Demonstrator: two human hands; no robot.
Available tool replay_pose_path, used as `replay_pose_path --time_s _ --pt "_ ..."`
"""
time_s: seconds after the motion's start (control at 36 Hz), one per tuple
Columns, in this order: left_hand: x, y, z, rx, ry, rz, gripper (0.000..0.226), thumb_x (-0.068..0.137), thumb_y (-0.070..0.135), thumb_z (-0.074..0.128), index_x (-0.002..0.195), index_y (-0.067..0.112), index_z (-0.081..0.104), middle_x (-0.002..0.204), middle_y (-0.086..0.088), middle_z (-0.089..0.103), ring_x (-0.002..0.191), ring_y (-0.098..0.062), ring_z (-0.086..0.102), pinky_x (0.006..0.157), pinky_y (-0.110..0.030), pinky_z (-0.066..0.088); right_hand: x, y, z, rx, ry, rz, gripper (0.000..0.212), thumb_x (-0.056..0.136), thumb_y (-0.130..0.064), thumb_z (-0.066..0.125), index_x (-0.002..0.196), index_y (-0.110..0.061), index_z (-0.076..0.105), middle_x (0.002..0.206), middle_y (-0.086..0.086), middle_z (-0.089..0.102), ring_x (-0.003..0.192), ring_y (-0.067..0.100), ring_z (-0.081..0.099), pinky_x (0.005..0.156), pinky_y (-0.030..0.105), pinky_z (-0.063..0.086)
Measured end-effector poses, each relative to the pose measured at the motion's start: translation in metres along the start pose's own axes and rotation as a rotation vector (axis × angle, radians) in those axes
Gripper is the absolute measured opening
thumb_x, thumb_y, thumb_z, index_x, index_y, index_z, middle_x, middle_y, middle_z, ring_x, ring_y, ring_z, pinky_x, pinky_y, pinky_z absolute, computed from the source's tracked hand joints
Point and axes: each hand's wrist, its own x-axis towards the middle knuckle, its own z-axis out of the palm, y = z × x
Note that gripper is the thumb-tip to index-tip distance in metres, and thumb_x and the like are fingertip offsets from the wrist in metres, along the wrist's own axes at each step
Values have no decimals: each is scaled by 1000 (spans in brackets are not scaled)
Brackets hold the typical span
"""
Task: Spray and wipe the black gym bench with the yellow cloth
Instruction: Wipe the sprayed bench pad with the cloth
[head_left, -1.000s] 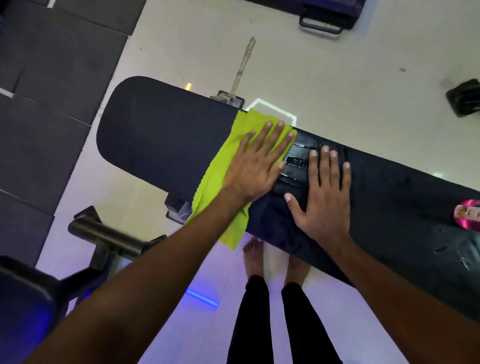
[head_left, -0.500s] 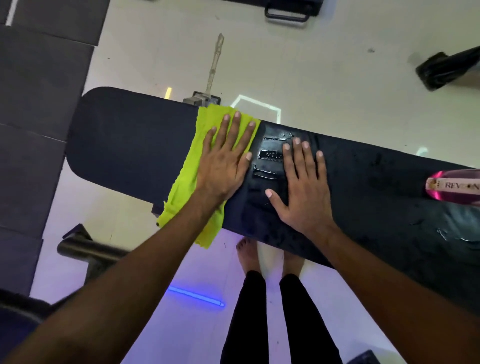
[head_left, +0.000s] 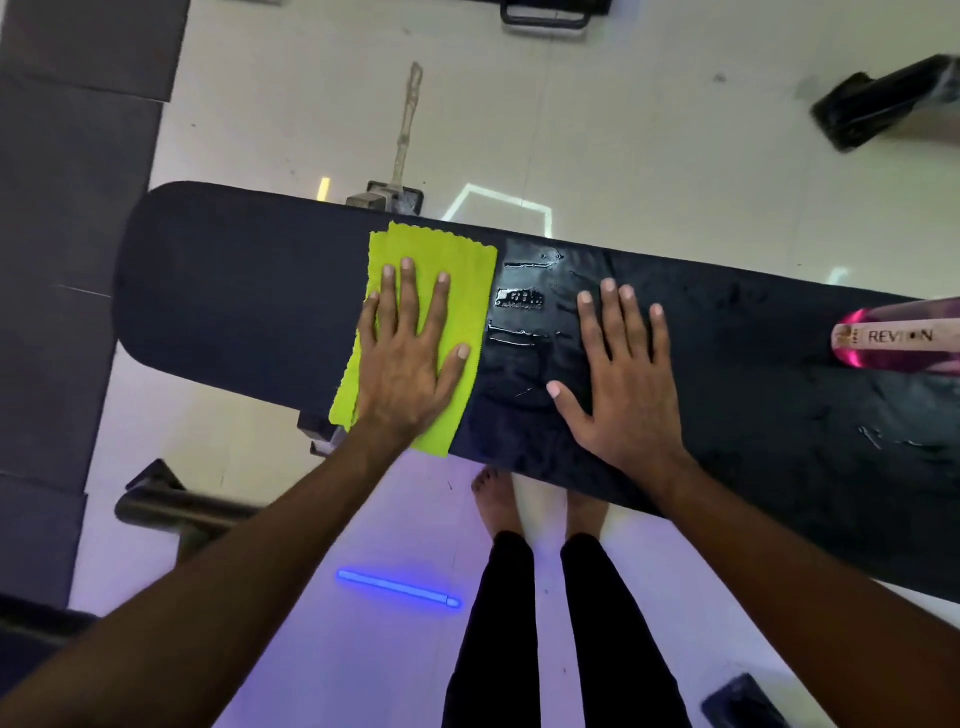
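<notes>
The long black gym bench (head_left: 234, 291) runs across the view from left to right. A yellow cloth (head_left: 467, 270) lies flat across its middle. My left hand (head_left: 410, 364) presses down on the cloth with fingers spread. My right hand (head_left: 623, 379) rests flat and empty on the bare pad to the right of the cloth. Between the hands the pad shines with wet streaks (head_left: 519, 301). A pink spray bottle (head_left: 898, 340) lies on the bench at the far right edge.
My bare feet (head_left: 498, 499) stand under the bench's near edge. A grey metal bar (head_left: 171, 506) juts in at lower left. Dark floor mats (head_left: 62, 260) cover the left side. Black equipment (head_left: 883, 104) sits at the top right.
My left hand has slid the cloth leftward along the bench, widening the gap to my right hand. The cloth now lies flatter on the pad. My right hand stayed planted.
</notes>
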Motion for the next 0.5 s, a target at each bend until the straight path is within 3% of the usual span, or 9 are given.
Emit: replay_pose_path --time_s 0.25,0.39,0.5 --pt "49 3 -6 5 49 128 70 107 58 23 167 26 9 175 -12 5 163 -29 4 129 -51 15 0 5 -3 25 0 -22 95 103 -66 38 172 -9 8 180 19 5 168 36 5 134 60 10" --pt "15 -4 0 -39 47 29 72 107 58 21 168 22 7 175 -13 2 163 -29 0 130 -49 12 -14 35 -6 2 -22 -11 94 103 -66 36 173 -11 6 181 18 2 168 35 3 135 59 8" --pt "-18 34 8 -63 14 -65 78 105 63 21 168 19 9 174 -19 0 162 -37 -1 129 -54 11 -17 35 -6 -23 -35 -10 95 103 -66 34 172 -9 5 180 20 1 168 37 2 134 61 9"
